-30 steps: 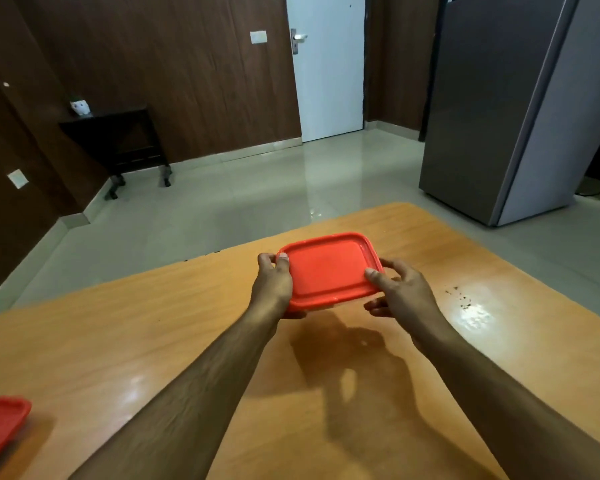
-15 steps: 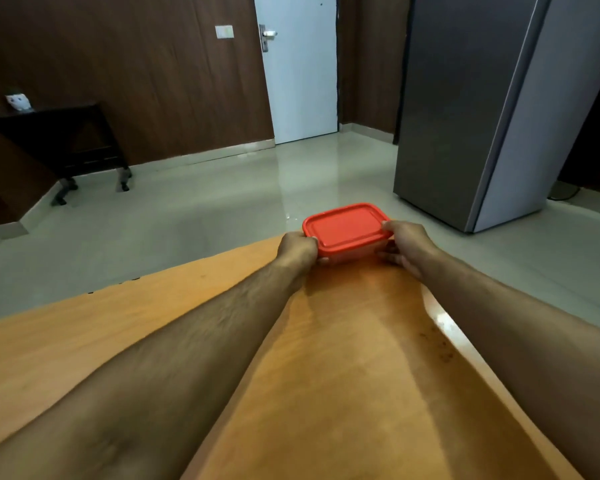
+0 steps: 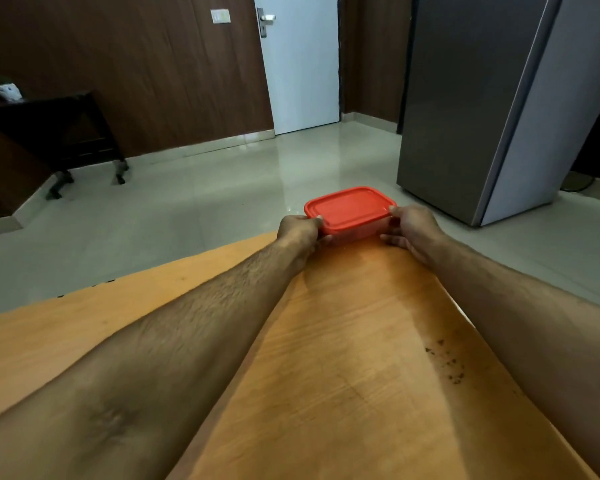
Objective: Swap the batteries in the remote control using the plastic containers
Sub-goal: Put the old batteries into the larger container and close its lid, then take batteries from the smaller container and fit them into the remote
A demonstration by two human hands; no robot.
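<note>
A clear plastic container with a red lid (image 3: pixel 350 208) sits at the far corner of the wooden table (image 3: pixel 343 358). My left hand (image 3: pixel 298 230) grips its left end, thumb on the lid's edge. Its right end is gripped by my right hand (image 3: pixel 411 226), thumb on the lid and fingers curled along the side. Both arms are stretched out far over the table. No remote control or battery is in view, and what the container holds is hidden.
The table's far edge runs just beyond the container, with tiled floor past it. A grey refrigerator (image 3: pixel 492 98) stands at the right. A dark side table (image 3: pixel 49 133) is at the left wall, a white door (image 3: pixel 300 60) behind. Dark specks (image 3: pixel 447 365) lie on the tabletop.
Both hands have carried the container from the middle of the table out to its far corner and lowered it to the surface. The second red lid at the left has left the view.
</note>
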